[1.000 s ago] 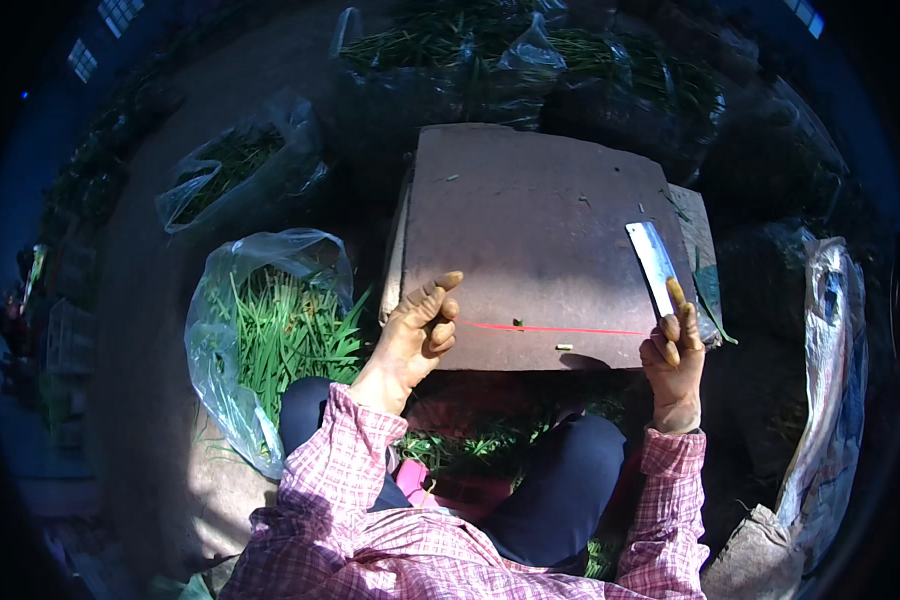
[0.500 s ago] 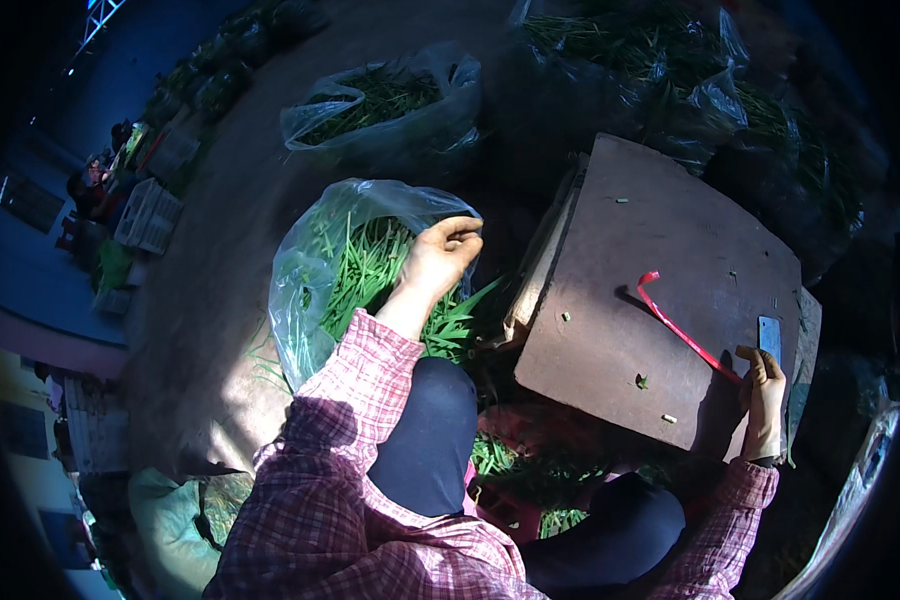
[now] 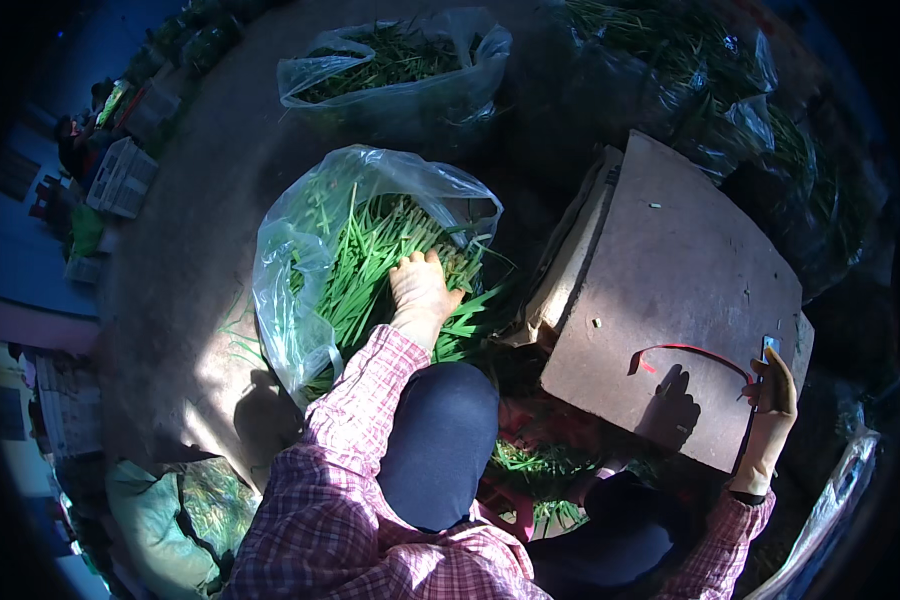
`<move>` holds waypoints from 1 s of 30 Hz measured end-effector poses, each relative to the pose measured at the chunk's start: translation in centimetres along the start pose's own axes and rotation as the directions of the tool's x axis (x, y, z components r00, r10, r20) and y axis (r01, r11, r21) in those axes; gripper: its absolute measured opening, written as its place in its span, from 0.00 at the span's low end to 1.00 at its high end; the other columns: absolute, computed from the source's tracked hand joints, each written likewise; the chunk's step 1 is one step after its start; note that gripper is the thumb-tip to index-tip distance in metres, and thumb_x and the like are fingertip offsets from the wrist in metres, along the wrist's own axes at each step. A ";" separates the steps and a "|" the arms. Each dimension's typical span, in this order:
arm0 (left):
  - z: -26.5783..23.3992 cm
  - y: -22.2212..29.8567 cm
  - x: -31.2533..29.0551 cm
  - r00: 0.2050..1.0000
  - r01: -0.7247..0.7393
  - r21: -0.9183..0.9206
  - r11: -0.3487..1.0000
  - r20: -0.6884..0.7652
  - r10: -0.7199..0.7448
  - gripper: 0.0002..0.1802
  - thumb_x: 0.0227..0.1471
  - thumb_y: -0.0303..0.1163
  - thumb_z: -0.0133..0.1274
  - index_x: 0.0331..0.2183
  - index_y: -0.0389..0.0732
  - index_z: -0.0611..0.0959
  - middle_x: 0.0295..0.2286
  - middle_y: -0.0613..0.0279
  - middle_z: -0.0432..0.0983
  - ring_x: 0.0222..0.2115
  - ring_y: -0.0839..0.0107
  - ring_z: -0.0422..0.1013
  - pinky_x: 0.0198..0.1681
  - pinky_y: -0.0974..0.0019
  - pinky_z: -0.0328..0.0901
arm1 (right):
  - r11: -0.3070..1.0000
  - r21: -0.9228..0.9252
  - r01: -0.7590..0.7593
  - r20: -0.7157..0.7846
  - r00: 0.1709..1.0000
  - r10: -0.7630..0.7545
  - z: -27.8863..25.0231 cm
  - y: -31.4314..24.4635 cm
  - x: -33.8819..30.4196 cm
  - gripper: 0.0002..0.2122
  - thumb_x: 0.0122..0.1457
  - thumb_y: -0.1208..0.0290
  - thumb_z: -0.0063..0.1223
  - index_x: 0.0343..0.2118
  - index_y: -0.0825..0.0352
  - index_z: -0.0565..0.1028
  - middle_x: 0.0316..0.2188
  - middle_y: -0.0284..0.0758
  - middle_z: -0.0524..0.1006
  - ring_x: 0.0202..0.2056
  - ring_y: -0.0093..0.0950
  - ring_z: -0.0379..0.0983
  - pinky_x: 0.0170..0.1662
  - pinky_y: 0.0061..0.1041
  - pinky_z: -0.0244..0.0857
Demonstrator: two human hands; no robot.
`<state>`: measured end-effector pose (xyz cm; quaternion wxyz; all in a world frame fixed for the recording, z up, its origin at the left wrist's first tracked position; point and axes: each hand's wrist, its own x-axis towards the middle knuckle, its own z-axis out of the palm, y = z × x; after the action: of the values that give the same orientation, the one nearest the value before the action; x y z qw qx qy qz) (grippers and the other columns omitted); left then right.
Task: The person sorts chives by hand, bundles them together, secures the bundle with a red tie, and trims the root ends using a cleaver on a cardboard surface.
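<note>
My left hand [image 3: 422, 298] is in a clear plastic bag [image 3: 282, 265], its fingers curled over long green leafy stalks [image 3: 355, 245] and its fingertips partly hidden among them. At the right edge of a brown board [image 3: 610, 350], my right hand [image 3: 770, 405] pinches one end of a red strip [image 3: 685, 348]. The strip arches over the board, its free end bent back toward me. Just beyond the right fingertips lies a small bluish-grey flat thing [image 3: 771, 343], partly covered by them.
Another bag of greens [image 3: 470, 80] stands farther off, and large bags of greens [image 3: 670, 85] lie beyond the board. Small green scraps [image 3: 597, 323] dot the board. A greenish sack [image 3: 160, 530] is at my lower left. A white crate [image 3: 122, 178] stands at far left, near a person.
My left hand has come down from above the bag's rim onto the stalks. My right hand has turned and shifted slightly nearer me; the red strip now curves in an arch. The view has shifted.
</note>
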<state>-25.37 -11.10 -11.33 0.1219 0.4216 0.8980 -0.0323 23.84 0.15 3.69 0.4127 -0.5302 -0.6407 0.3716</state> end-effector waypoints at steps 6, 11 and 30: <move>-0.4 -2.0 1.2 0.994 0.013 -0.136 0.991 0.106 0.001 0.57 0.33 0.52 0.69 0.62 0.42 0.64 0.48 0.49 0.76 0.51 0.55 0.71 0.58 0.52 0.58 | 0.996 0.084 -0.001 0.366 0.930 -0.030 13.0 -6.8 -1.7 0.12 0.64 0.82 0.49 0.50 0.71 0.76 0.39 0.39 0.81 0.35 0.22 0.78 0.39 0.18 0.72; -1.3 -9.8 1.6 0.958 -0.049 -0.796 0.604 0.134 0.255 0.47 0.36 0.33 0.73 0.59 0.43 0.71 0.47 0.59 0.78 0.51 0.68 0.71 0.59 0.63 0.60 | 0.956 0.167 -0.241 0.641 0.764 0.081 24.8 -11.0 -4.6 0.12 0.65 0.78 0.50 0.50 0.70 0.77 0.39 0.38 0.82 0.34 0.21 0.78 0.39 0.19 0.73; -1.3 -10.5 -1.3 0.994 0.029 -0.987 0.160 0.045 0.099 0.25 0.44 0.17 0.62 0.46 0.36 0.76 0.39 0.64 0.80 0.39 0.76 0.75 0.46 0.72 0.69 | 0.756 0.469 -0.458 0.655 0.754 0.050 46.1 -0.7 -8.5 0.22 0.62 0.80 0.53 0.60 0.67 0.66 0.50 0.35 0.76 0.44 0.25 0.75 0.46 0.21 0.68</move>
<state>-32.87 -18.66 -10.25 0.4105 0.2605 0.6878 0.5390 -18.16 -10.12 -14.45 0.2736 -0.3090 -0.5015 0.7604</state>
